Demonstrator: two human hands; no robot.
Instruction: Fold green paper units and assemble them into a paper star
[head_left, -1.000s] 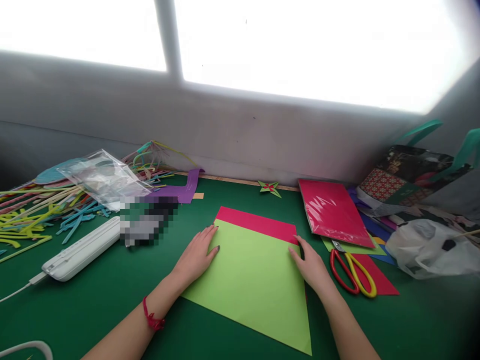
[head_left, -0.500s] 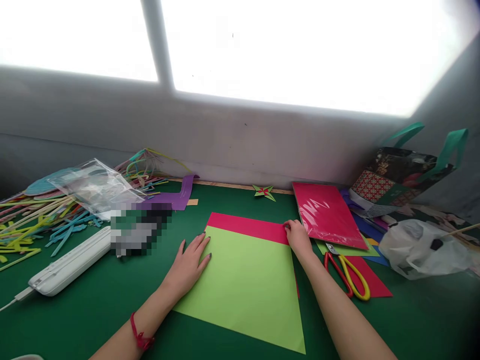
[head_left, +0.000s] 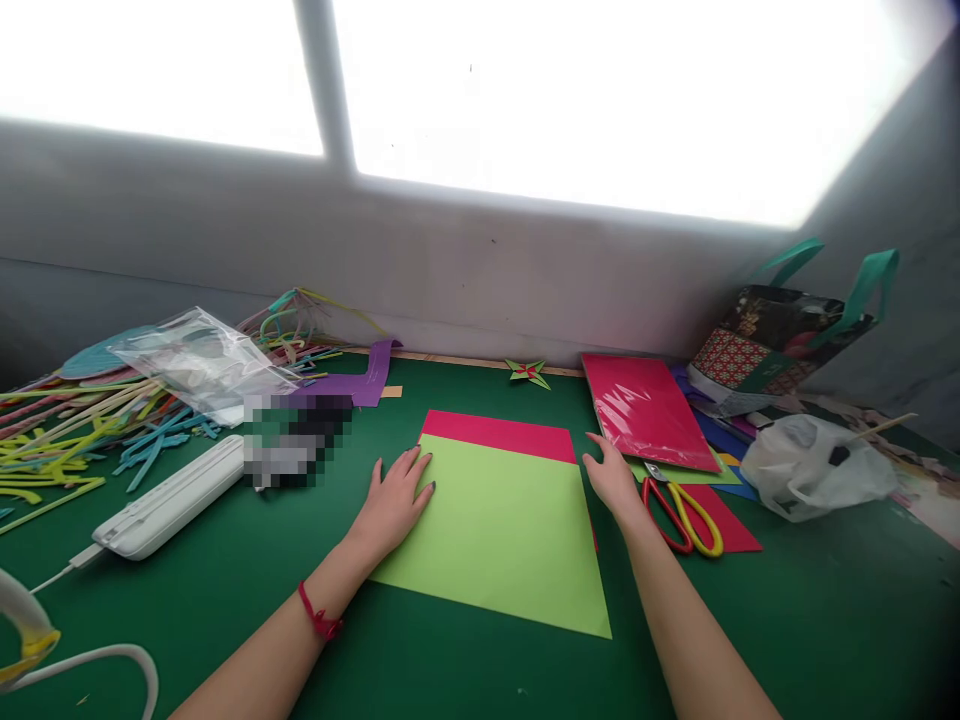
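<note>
On a green counter [head_left: 465, 670], a left hand [head_left: 395, 502] is lying flat and open on the lime sheet [head_left: 499, 530] overlapping a red sheet [head_left: 499, 436], the open right hand [head_left: 613, 480] touching its edge, gripping nothing; loosely pinned sheets could slip askew.

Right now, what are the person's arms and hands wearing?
Both forearms are bare, with no sleeves in view. The left hand has dark-painted nails, and a thin red string bracelet circles that wrist. The right hand shows no rings or gloves.
</note>
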